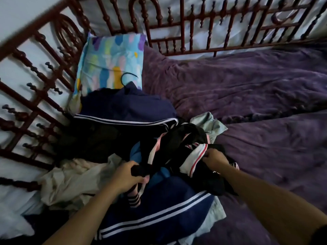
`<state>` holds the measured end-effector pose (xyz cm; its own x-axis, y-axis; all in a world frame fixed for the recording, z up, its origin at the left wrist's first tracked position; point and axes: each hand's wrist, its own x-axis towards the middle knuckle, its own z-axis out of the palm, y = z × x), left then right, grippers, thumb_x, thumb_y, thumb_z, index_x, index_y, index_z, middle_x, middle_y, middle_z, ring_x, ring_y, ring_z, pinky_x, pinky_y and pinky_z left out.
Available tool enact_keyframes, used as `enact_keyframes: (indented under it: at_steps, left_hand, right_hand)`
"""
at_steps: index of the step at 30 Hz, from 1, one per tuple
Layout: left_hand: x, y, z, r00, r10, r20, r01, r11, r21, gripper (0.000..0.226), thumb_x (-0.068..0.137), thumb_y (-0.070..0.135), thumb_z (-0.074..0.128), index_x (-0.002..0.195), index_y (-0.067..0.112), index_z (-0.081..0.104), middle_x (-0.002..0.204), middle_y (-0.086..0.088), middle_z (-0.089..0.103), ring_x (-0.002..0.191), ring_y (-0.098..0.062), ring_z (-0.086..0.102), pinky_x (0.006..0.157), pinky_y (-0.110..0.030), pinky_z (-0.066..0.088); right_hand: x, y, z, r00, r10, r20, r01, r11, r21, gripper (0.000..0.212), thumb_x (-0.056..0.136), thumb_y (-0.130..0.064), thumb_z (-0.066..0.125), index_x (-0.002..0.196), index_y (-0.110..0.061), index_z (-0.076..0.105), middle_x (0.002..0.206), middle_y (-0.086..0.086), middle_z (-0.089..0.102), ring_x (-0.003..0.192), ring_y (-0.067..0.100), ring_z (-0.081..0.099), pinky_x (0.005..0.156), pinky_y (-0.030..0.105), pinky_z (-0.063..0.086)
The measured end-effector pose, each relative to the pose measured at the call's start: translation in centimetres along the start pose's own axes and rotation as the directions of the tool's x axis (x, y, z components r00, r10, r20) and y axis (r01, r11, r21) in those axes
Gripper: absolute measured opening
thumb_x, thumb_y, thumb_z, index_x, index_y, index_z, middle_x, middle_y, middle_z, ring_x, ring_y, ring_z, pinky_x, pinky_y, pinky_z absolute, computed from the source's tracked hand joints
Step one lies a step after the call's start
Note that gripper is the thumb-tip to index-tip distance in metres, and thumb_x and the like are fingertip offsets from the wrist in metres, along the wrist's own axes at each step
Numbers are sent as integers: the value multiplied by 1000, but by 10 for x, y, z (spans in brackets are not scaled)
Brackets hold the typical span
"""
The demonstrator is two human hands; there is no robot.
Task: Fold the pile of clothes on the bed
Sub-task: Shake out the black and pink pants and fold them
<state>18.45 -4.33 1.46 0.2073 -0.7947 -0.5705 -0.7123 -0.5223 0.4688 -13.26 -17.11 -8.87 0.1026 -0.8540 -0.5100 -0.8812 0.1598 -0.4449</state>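
A heap of clothes lies on the left half of the bed: navy garments with white stripes, a cream cloth and a pale blue shirt. Across the top of the heap stretches a black garment with pink-and-white striped trim. My left hand grips one black end of it, with a striped cuff hanging below the hand. My right hand pinches the white, red-striped edge of the same garment. The garment is raised slightly between the two hands.
A purple blanket covers the right side of the bed. A colourful pillow leans at the headboard, with a black hanger hook sticking out of the pile. A dark red wooden railing runs along the left and far sides.
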Motion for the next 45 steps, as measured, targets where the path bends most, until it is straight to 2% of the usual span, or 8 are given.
enact_keyframes:
  at_steps: [6,12,18,26,30,34,39,45]
  left_hand:
    - [36,14,39,999,9,-36,-10,1000,-2,34,82,32,72,111,32,55,97,16,52,91,-6,54,69,-17,42]
    - [70,32,7,983,-88,-162,71,992,-104,24,87,13,68,110,8,63,87,-5,63,80,-18,60,70,-25,48]
    - [97,48,-6,979,-100,-177,120,987,111,25,86,22,67,110,12,67,87,0,64,87,-21,62,79,-29,46]
    - [177,97,72,991,-74,-112,89,986,141,68,82,39,70,140,21,40,133,-12,50,123,-34,48,101,-45,41]
    - [176,99,97,988,-70,-136,80,995,64,13,90,18,59,77,17,57,91,-13,64,95,-36,62,81,-42,51]
    - [117,70,78,940,161,-301,-145,987,74,7,93,12,55,93,12,61,80,-3,65,74,-21,62,62,-34,48]
    - [20,-23,58,932,56,-358,19,979,202,12,95,14,53,102,17,62,82,-1,65,72,-16,59,62,-31,46]
    - [-6,-69,70,976,-183,-116,205,955,215,14,90,10,55,102,9,60,88,-5,61,84,-22,61,77,-34,50]
  right_hand:
    - [89,-16,-13,999,35,-18,-32,985,171,67,74,-40,75,132,-16,51,122,13,59,116,35,55,93,40,47]
    - [71,-90,5,943,-331,-41,325,886,332,19,88,-20,56,101,-11,66,102,14,68,95,30,63,82,34,47]
    - [-33,-50,54,685,-573,450,618,784,57,30,86,-37,47,105,-20,63,106,11,65,98,33,60,83,36,44]
    - [-6,63,27,890,-273,366,248,962,114,36,86,-22,50,119,-28,62,116,-2,63,105,20,61,90,31,47]
    - [31,64,0,991,-135,26,118,935,334,22,78,-24,50,85,-29,70,77,-9,71,76,11,67,71,27,49]
    - [89,27,-14,967,-40,-252,112,954,280,24,80,-19,64,103,-18,67,97,5,71,94,28,65,77,34,47]
    - [134,-31,1,984,-99,147,100,995,2,93,70,-36,81,145,-17,30,141,12,43,130,33,42,102,43,40]
    - [85,-63,44,881,-325,343,376,922,-95,24,87,-28,62,109,-20,68,112,7,67,107,29,61,85,34,46]
